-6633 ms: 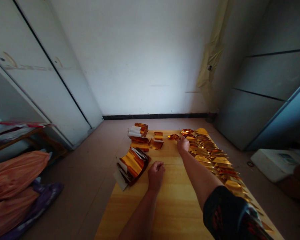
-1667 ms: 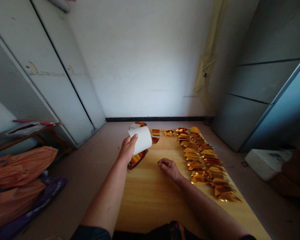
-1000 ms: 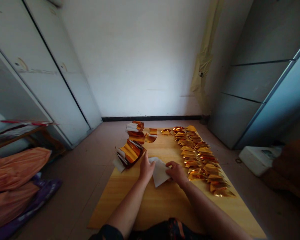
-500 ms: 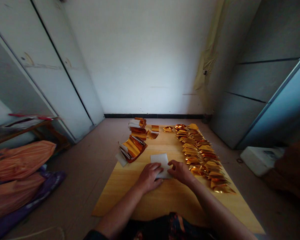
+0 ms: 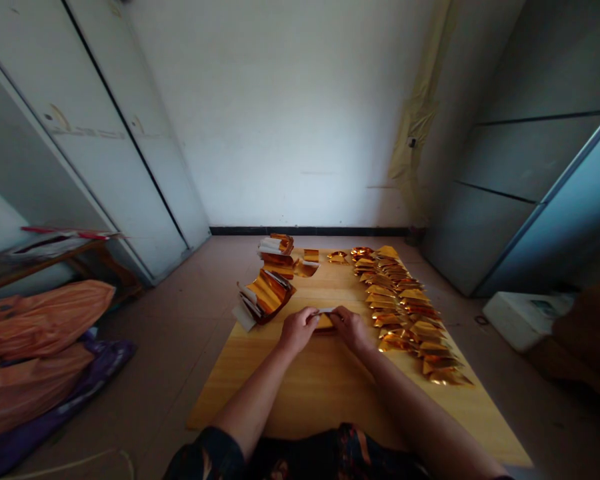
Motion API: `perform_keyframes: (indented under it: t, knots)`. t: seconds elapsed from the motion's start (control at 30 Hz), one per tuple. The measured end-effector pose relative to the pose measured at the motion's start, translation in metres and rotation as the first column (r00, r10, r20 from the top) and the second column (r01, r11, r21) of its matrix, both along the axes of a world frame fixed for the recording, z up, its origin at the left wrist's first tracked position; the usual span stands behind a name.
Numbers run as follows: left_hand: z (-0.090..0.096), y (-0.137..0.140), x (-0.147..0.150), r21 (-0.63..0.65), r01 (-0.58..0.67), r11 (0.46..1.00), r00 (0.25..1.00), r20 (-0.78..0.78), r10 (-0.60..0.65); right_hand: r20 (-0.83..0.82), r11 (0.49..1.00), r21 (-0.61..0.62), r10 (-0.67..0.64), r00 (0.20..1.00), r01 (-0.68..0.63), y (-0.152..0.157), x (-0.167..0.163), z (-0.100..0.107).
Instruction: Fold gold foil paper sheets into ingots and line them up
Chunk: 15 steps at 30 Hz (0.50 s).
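Observation:
A sheet of gold foil paper (image 5: pixel 325 323) is held between my two hands over the middle of the wooden table. Its gold side faces me, and a strip of its white side shows along the top edge. My left hand (image 5: pixel 299 329) pinches the left end of the sheet. At the right end, my right hand (image 5: pixel 349 327) is closed on it, fingers bent. Both hands are close together, and parts of the sheet are hidden behind the fingers.
Rows of folded gold paper pieces (image 5: pixel 405 307) line the right side of the table (image 5: pixel 260 380). Stacks of gold sheets (image 5: pixel 267 293) lie at the left, with loose sheets (image 5: pixel 307 267) behind. A white box (image 5: pixel 513 320) stands on the floor, right; orange bags (image 5: pixel 45 320) lie left.
The sheet lay flat, white side up, under my left hand. Now both hands grip its ends, it is bent over with gold showing, and it sits slightly farther from me.

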State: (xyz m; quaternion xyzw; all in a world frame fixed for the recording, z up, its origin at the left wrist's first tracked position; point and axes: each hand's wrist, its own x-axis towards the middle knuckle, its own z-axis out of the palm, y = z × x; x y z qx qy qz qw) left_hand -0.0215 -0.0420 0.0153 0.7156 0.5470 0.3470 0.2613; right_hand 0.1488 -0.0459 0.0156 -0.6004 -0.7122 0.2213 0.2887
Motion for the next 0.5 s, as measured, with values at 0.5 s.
perform_keyframes:
  t: [0.5]
  knots:
    - [-0.021, 0.015, 0.009, 0.120, -0.289, 0.950, 0.942, -0.142, 0.305, 0.505, 0.989, -0.022, -0.114, 0.855, 0.145, 0.021, -0.027, 0.001]
